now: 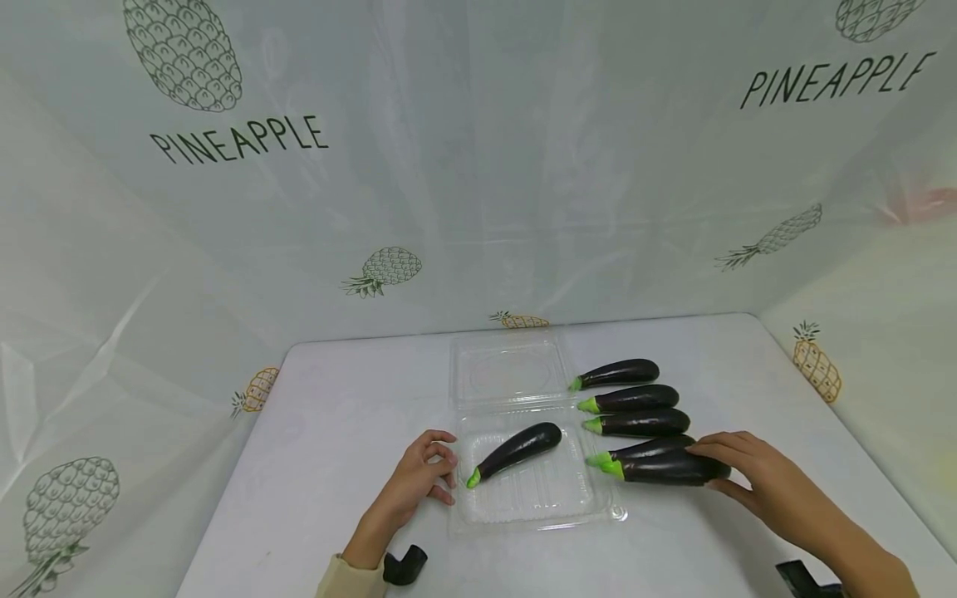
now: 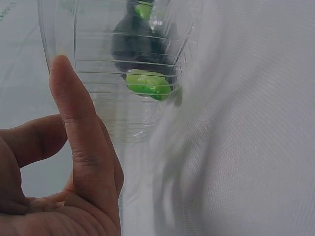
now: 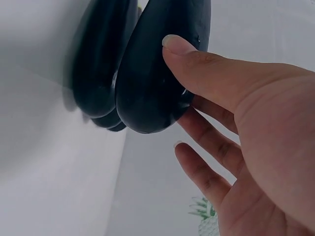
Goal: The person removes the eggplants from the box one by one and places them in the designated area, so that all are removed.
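Observation:
A clear plastic clamshell container (image 1: 516, 507) lies unfolded on the table with one eggplant (image 1: 519, 453) slanted in its near half. At the container's left edge is my left hand (image 1: 420, 475); in the left wrist view its extended index finger (image 2: 81, 118) reaches the rim. My right hand (image 1: 755, 473) pinches the rounded end of the nearest eggplant (image 1: 665, 468) between thumb and fingers. That eggplant's green stem end (image 1: 611, 469) points left, toward the container. In the right wrist view the thumb (image 3: 182, 46) lies along the eggplant's dark skin (image 3: 152, 93).
Several more eggplants (image 1: 635, 423) lie in a column to the right of the container, stems leftward. The container's lid half (image 1: 508, 370) lies flat toward the back. A pineapple-printed sheet (image 1: 478, 166) hangs behind the white table (image 1: 336, 415).

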The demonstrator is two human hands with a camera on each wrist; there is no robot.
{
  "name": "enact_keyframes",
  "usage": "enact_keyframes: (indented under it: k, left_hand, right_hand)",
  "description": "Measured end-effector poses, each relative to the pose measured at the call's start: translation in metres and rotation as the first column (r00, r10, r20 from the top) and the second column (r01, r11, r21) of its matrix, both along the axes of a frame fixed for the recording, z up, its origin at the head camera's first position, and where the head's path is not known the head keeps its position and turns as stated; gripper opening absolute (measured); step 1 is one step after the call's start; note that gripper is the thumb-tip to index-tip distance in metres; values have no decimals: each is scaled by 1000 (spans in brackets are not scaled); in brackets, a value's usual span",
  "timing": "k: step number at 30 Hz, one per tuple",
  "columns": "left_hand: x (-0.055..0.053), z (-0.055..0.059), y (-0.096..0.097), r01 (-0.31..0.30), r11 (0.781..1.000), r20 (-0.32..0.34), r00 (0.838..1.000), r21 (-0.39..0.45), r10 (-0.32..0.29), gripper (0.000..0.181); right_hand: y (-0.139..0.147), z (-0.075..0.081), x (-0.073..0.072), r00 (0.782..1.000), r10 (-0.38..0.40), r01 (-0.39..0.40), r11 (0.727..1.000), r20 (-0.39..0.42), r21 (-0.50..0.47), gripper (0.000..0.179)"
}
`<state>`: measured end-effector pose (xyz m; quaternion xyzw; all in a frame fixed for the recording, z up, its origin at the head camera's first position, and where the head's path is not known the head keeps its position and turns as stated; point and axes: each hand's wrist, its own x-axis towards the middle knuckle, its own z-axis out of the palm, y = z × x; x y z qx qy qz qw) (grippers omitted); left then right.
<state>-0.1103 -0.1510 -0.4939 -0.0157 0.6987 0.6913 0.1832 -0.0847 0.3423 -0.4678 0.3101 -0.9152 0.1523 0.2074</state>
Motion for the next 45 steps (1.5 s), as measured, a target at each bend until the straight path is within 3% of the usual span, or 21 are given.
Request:
enact_keyframes:
  k: [2, 6, 9, 12, 16, 20, 33, 45]
  left_hand:
    - [0, 0, 0, -1, 1000, 0, 1000, -1, 1, 40]
    - [0, 0, 0, -2, 1000, 3, 1000, -5, 2, 40]
    - [0, 0, 0, -3, 1000, 4, 1000, -6, 3, 40]
    - [0, 1, 1, -3, 1000, 5, 1000, -7, 3, 40]
    - [0, 0, 1, -5, 1000, 5, 1000, -8, 5, 40]
    - [0, 0, 0, -5, 1000, 7, 1000, -6, 5, 40]
    - [-1, 0, 0, -4, 1000, 10, 1000, 1, 4, 40]
    - [0, 1, 3, -5, 1000, 10, 1000, 1, 5, 40]
  right_hand:
    - [3, -2, 1, 1000, -6, 6, 1000, 4, -2, 68]
    - [10, -6, 1, 1000, 4, -4, 999, -1, -39, 43]
    - [15, -9, 1, 1000, 5, -5, 998, 0, -61, 55]
    - [18, -11, 3, 1000, -15, 15, 999, 6, -49, 43]
    - [19, -13, 7, 998, -62, 62, 998, 33, -6, 67]
    - [18, -17, 9, 995, -79, 78, 997, 68, 13, 64]
    - [13, -32, 5, 997, 30, -32, 999, 72, 27, 61]
    - [9, -32, 2, 993, 24, -35, 995, 115, 94, 55]
